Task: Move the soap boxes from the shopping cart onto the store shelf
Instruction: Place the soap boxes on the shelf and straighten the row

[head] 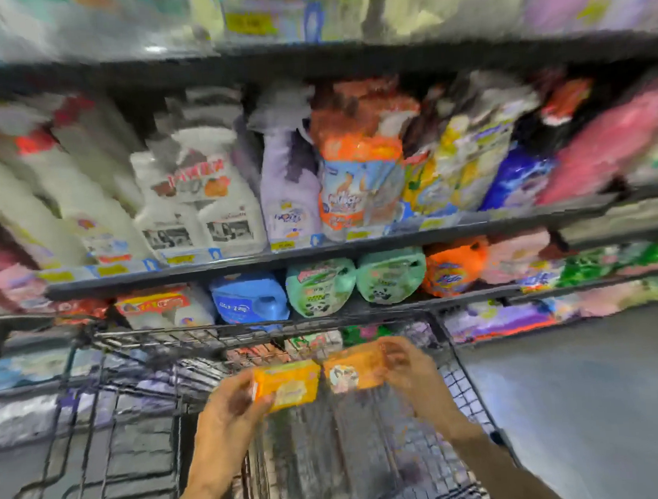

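A: What do the two hands hold?

B: The left hand (229, 406) holds a yellow-orange soap box (288, 384); its fingers are closed around the left end of the box. The right hand (407, 364) holds a second orange soap box (353, 368) by its right end, also with closed fingers. The two boxes are side by side, nearly touching, and a little tilted.

A: Where are the boxes in relation to the cart?

B: They are in the air above the shopping cart (142, 383), near its front end. The cart is of dark wire and stands just before the store shelf (319, 250). More small boxes (311, 346) lie in the front of the basket, behind the hands, but the picture is blurred and it is hard to tell what they are.

A: And the shelf?

B: The shelf has several dark boards, all full. On the middle board stand white spray bottles (199, 203), a lilac bottle (288, 189) and an orange refill pouch (357, 177). On the lower board, just over the cart's front rim, there are a blue jug (251, 299), two green jugs (355, 282) and an orange jug (453, 268). Yellow price labels (280, 245) run along the edge of the board. To the right of the cart is a grey floor (582, 387)
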`<state>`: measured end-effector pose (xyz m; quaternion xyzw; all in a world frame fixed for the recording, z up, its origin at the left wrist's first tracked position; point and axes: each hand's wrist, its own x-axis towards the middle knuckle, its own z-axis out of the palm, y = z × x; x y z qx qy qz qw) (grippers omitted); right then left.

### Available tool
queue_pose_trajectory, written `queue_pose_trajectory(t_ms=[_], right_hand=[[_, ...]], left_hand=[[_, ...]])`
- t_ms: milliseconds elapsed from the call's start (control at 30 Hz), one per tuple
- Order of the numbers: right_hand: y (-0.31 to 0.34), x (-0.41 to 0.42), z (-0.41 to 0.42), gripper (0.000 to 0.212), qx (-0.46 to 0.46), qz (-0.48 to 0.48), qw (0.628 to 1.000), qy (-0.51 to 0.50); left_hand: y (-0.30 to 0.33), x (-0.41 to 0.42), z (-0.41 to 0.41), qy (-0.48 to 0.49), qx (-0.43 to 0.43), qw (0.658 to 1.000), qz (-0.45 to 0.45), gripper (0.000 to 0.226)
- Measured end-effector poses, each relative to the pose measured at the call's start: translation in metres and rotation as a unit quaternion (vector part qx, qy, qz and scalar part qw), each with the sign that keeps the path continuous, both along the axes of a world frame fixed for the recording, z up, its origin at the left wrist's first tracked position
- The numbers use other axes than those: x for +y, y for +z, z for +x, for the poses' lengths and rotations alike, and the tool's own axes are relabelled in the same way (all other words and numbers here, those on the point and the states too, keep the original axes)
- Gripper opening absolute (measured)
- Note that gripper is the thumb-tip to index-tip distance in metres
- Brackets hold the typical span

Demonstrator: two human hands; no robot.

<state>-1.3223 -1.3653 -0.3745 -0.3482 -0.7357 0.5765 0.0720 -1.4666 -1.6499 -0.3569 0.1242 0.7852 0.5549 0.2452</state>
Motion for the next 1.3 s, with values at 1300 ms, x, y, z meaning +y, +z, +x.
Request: queue_pose_trajectory(t_ms=[1300], right_hand=[[0.387,0.496,0.526,0.051,0.159,0.211,0.919,-0.293]], left_hand=[[0.360,0.642,0.353,-0.234,0.238,0.920,0.208,0.042]])
